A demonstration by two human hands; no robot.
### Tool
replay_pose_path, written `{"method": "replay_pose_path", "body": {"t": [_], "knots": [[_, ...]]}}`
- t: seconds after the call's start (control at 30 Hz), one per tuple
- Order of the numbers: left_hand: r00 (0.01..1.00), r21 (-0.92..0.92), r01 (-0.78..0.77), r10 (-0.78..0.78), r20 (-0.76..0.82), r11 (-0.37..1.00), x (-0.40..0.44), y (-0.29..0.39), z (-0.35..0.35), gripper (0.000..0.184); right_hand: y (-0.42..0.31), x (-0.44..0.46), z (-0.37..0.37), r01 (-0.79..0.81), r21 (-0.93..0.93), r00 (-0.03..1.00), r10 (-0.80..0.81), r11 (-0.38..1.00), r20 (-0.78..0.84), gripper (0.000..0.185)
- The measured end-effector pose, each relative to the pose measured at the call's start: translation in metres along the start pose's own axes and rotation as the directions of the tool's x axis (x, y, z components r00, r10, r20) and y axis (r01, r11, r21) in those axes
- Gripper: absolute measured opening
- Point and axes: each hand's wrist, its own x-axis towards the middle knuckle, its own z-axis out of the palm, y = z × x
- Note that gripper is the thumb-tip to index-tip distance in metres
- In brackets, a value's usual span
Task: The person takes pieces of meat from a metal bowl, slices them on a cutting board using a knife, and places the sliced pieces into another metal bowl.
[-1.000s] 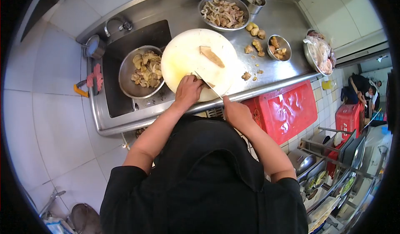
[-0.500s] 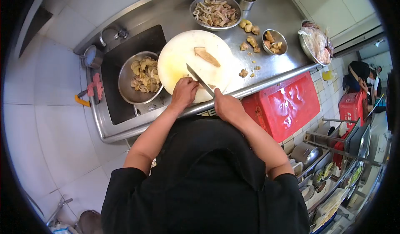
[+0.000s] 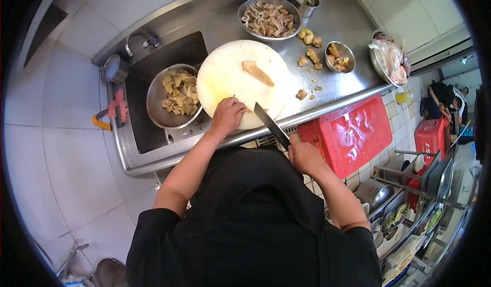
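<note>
Grips a knife (image 3: 272, 125) by its handle in the right hand (image 3: 305, 157), with fingers curled tight round it, and slants the blade over the near edge of a white board (image 3: 220, 69), right of the left fingers. Rests the left hand (image 3: 228, 115) on the board with fingers bent together at a small piece (image 3: 248, 110), too hidden to tell whether pinched. Has a longer brown piece (image 3: 257, 73) lying beyond those fingers, to the right.

The knife blade (image 3: 269, 121) looks smooth and metallic.
</note>
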Motion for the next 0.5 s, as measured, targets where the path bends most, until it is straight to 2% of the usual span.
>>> {"method": "replay_pose_path", "body": {"t": [0.07, 0.2, 0.3, 0.37, 0.5], "knots": [[1.0, -0.019, 0.001, -0.001, 0.026, 1.0, 0.0, -0.003, -0.002, 0.014, -0.006, -0.001, -0.004, -0.005, 0.083, 1.0, 0.005, 0.997, -0.003, 0.021], [0.999, -0.037, -0.004, 0.006, 0.052, 0.999, 0.002, 0.002, -0.006, 0.014, -0.043, 0.024, -0.016, -0.071, 0.118, 0.997, 0.069, 0.991, 0.018, 0.02], [0.998, -0.016, -0.005, 0.006, 0.066, 1.0, 0.004, 0.0, -0.002, 0.014, -0.059, 0.064, -0.005, -0.035, 0.116, 0.999, 0.038, 0.993, -0.024, 0.02], [0.997, -0.001, -0.014, 0.014, 0.077, 1.0, 0.003, -0.004, 0.0, 0.015, -0.069, 0.086, 0.001, 0.05, 0.08, 0.997, -0.045, 0.996, -0.066, 0.019], [0.998, 0.008, -0.048, 0.048, 0.046, 0.999, 0.001, -0.007, 0.002, 0.016, -0.065, 0.095, 0.01, 0.094, 0.035, 0.993, -0.091, 0.995, -0.072, 0.018]]}}
